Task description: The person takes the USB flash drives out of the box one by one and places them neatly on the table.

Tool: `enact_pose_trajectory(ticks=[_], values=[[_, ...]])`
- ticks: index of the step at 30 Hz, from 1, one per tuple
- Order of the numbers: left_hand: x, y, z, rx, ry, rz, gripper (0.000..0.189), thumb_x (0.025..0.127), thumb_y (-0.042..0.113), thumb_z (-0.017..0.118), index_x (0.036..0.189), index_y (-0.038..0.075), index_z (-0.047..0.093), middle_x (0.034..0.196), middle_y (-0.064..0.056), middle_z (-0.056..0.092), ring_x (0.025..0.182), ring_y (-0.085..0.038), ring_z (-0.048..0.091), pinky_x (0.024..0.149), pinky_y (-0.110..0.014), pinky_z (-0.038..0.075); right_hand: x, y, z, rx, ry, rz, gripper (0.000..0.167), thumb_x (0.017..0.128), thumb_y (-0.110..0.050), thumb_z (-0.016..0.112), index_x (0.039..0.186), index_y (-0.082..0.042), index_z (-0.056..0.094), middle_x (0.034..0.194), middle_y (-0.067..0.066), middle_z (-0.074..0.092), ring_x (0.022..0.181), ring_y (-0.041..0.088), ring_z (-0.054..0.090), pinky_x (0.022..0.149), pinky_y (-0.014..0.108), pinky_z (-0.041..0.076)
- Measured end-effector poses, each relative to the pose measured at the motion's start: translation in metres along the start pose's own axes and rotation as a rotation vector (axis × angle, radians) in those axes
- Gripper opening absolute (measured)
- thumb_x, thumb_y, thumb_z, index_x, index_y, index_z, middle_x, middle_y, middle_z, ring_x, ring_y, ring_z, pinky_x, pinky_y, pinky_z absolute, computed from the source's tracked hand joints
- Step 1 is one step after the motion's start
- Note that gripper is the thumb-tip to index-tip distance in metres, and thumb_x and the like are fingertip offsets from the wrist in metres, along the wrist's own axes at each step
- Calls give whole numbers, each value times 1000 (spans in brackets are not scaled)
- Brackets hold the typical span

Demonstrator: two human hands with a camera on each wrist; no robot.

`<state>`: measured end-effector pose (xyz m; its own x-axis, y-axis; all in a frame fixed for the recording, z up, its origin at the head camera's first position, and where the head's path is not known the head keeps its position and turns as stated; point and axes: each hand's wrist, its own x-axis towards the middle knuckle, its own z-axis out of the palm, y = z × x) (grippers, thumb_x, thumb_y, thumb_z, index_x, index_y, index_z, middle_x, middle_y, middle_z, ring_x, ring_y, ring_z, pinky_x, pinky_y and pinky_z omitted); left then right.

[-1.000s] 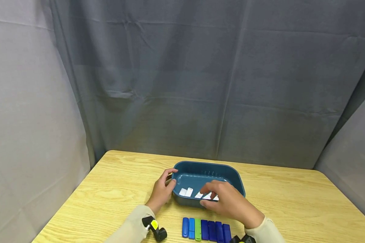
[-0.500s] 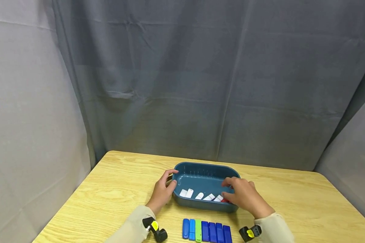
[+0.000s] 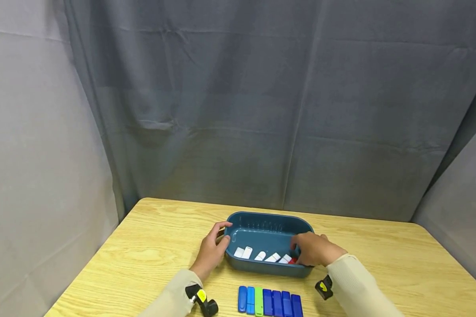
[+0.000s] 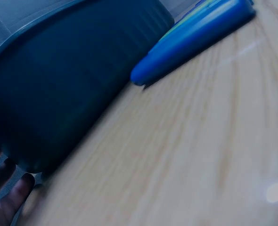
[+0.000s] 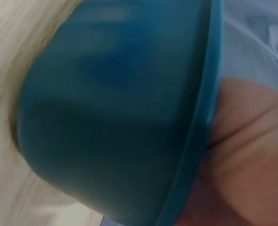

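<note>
A dark teal plastic tub point(image 3: 269, 267) stands on the table. My left hand point(image 3: 211, 252) holds its left end, thumb at the rim and forefinger over the edge; in the left wrist view those fingers point(image 4: 17, 193) lie against the outer wall. My right hand point(image 3: 315, 249) reaches over the right rim, its fingers bent down inside the tub beside a small red piece point(image 3: 292, 261). The fingertips are partly hidden, so I cannot tell whether they pinch it. Several white pieces like USB sticks point(image 3: 247, 252) lie along the tub's near side.
In front of the tub is a row of small flat sticks, several blue point(image 3: 277, 303) and one green point(image 3: 258, 301). They lie on a light wooden table point(image 3: 150, 246). A grey curtain point(image 3: 206, 110) hangs behind the table's far edge.
My right hand has moved right from over the white pieces and down into the tub's right end, uncovering the white pieces and red piece. The left hand stays at the left rim.
</note>
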<state>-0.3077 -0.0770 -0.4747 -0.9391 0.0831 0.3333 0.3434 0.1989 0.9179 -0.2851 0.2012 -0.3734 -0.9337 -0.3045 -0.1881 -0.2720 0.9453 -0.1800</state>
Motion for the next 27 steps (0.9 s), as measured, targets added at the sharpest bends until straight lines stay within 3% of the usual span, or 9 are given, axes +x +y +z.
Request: enact_pose_trajectory(ticks=[9,27], values=[[1,-2,2,28,2,-23,34,94,11,54,127,18,56,139,-5,52,125,-31,51,102,-45,44,6,-2,-2,-30,-114,56,33,72,0,77,100,-16,68,94,2,64,84,23,50,85,53,39],[1,-1,5,40,-8,-18,33,95,12,52,128,18,55,140,-6,50,127,-32,50,103,-47,43,10,1,3,-49,-108,57,36,71,1,78,102,-15,68,99,4,67,89,25,53,87,57,41]])
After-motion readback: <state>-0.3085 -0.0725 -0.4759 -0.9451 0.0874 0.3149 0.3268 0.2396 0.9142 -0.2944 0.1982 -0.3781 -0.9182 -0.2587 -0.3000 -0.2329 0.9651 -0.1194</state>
